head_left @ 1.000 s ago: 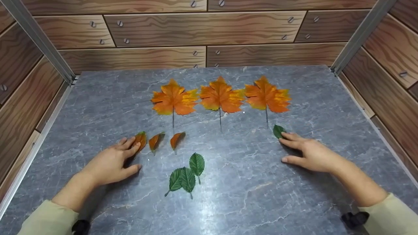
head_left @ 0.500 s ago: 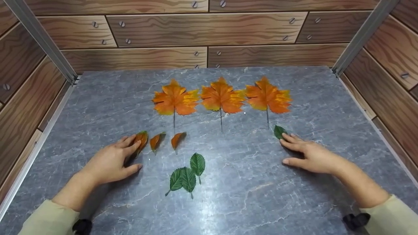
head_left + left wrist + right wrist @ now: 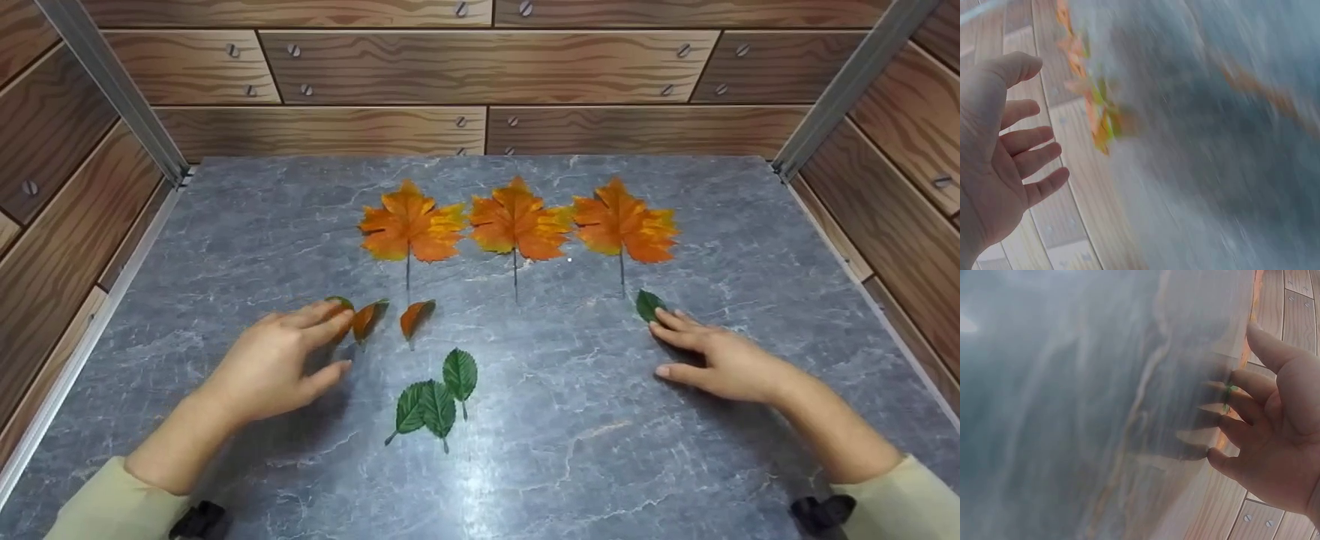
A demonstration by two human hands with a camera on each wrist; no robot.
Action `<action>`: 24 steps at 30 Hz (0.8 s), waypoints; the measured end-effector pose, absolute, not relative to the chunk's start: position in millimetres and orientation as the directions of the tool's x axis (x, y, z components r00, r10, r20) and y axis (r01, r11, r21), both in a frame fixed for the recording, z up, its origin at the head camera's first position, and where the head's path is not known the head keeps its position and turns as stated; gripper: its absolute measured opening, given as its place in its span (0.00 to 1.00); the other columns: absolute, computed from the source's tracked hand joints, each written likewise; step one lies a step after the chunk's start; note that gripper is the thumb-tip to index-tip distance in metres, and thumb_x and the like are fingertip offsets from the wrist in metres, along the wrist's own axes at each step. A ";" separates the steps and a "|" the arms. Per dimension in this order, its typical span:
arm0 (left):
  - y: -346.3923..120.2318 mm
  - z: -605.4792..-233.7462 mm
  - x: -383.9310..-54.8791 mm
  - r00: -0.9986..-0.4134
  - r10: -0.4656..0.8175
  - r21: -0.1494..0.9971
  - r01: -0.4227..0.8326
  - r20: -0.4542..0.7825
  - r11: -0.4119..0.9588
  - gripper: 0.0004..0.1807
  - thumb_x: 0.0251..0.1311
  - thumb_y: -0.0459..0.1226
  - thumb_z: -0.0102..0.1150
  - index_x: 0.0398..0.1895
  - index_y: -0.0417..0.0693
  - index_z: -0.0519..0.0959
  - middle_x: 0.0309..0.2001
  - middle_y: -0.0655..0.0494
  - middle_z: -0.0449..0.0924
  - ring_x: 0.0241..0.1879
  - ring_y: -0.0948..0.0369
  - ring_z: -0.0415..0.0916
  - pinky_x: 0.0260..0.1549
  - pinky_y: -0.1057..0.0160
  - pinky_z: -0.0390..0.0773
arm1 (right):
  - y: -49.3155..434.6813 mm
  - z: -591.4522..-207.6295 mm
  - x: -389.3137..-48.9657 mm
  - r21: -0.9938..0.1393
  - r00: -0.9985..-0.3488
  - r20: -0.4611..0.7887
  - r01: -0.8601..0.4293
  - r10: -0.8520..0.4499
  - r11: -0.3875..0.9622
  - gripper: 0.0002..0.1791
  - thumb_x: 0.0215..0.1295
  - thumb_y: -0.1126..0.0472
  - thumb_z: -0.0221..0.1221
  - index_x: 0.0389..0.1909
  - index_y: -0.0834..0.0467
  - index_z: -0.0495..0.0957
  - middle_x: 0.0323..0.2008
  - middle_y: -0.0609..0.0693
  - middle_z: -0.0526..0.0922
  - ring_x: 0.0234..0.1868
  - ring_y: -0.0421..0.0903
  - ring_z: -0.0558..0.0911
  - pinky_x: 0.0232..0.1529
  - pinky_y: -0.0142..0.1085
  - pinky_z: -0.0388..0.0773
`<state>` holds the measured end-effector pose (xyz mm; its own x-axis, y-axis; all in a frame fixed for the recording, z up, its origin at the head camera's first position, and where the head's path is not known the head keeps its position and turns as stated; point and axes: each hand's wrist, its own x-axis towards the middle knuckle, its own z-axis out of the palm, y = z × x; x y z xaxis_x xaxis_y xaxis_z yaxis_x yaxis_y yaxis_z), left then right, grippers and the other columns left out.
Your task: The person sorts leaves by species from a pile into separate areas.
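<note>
your left hand (image 3: 274,364): fingers apart, partly hiding orange leaf (image 3: 343,303). your right hand (image 3: 724,360): fingers apart, tips at near edge of green leaf (image 3: 648,305).

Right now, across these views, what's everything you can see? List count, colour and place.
Maple leaves: three, orange-yellow, row at the table's far side
Small curled leaves: three, orange-brown, left of centre, leftmost partly hidden by fingers
Green leaves: four, green, three grouped near centre, one at the right fingertips
Tabletop: one, marbled grey, beneath the leaves
Plank-patterned walls: three, brown, back and both sides
Posts: two, grey, back corners
Black devices: two, black, beside the cuffs
Sleeves: two, pale green, lower corners
Left hand: one, bare, left
Right hand: one, bare, right
</note>
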<state>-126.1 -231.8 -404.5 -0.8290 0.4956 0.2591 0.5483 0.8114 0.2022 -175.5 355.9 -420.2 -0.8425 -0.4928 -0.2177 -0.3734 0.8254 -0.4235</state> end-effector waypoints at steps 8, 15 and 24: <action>-198.9 -407.1 -116.2 -0.778 0.573 0.325 0.628 0.258 0.707 0.30 0.65 0.46 0.73 0.67 0.42 0.82 0.58 0.43 0.87 0.51 0.46 0.87 0.55 0.37 0.82 | 357.0 -420.7 -176.6 -0.422 -0.843 -0.221 -0.370 -0.490 0.828 0.44 0.74 0.35 0.60 0.80 0.58 0.65 0.83 0.59 0.54 0.80 0.71 0.53 0.73 0.73 0.51; -185.3 -417.6 -117.6 -0.768 0.621 0.501 0.604 0.158 0.620 0.29 0.67 0.44 0.72 0.67 0.38 0.82 0.46 0.51 0.91 0.39 0.60 0.87 0.42 0.54 0.87 | 357.5 -419.7 -176.7 -0.417 -0.844 -0.222 -0.370 -0.488 0.830 0.45 0.74 0.33 0.60 0.80 0.57 0.66 0.83 0.60 0.54 0.80 0.71 0.53 0.72 0.74 0.51; -176.6 -425.2 -121.0 -0.818 0.575 0.718 0.380 -0.033 0.582 0.29 0.67 0.41 0.72 0.68 0.36 0.80 0.37 0.61 0.88 0.33 0.67 0.82 0.33 0.65 0.83 | 357.3 -420.5 -176.9 -0.409 -0.842 -0.219 -0.381 -0.494 0.829 0.43 0.74 0.36 0.61 0.80 0.57 0.67 0.83 0.59 0.55 0.80 0.71 0.54 0.72 0.74 0.53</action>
<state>-121.0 -176.6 -425.2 -0.8176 0.5749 -0.0331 0.3803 0.5824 0.7185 -176.9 357.3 -420.5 -0.8416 -0.4938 -0.2186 -0.3805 0.8295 -0.4089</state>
